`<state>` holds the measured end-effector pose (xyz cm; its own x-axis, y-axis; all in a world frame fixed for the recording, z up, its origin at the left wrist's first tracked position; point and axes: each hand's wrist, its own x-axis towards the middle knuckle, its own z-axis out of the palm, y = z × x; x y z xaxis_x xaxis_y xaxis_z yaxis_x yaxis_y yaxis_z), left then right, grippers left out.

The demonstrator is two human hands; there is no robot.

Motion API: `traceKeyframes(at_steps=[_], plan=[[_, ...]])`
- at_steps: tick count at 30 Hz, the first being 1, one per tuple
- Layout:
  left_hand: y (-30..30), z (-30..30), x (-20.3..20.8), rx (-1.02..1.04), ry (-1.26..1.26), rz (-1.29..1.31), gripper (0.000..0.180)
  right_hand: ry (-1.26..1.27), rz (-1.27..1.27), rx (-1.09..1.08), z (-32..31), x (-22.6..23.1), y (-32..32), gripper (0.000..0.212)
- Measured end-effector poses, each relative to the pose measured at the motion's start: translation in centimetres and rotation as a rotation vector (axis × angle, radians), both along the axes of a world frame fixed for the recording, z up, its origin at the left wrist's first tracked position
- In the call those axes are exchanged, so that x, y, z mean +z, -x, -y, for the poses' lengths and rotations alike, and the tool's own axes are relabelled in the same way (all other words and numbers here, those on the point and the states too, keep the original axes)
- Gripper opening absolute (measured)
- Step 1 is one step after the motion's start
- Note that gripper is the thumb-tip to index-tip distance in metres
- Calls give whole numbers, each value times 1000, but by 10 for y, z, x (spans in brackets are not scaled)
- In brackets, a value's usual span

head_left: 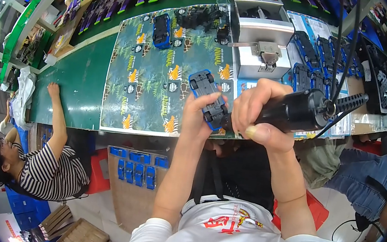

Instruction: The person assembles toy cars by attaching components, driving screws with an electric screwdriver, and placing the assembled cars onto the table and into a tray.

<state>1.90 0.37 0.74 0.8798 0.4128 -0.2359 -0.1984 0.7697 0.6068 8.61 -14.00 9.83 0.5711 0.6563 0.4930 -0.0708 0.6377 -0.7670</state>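
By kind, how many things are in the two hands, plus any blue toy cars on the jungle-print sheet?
blue plastic toy car: 2 (one in left hand, one on jungle-print paper sheet)
black electric screwdriver: 1 (in right hand)
total: 3

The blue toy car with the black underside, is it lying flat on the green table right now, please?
No, the blue toy car with the black underside is held up in the left hand, above the green table.
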Motion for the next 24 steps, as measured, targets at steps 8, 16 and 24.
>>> traceKeyframes(at_steps=[8,16,24], plan=[[13,-1,1,-71,119,81,67,90,139,-40,19,9,16,29],[18,-10,-6,-163,248,240,87,-129,157,-149,59,10,6,29],[19,-25,12,-111,131,175,85,-47,98,-225,56,3,13,32]])
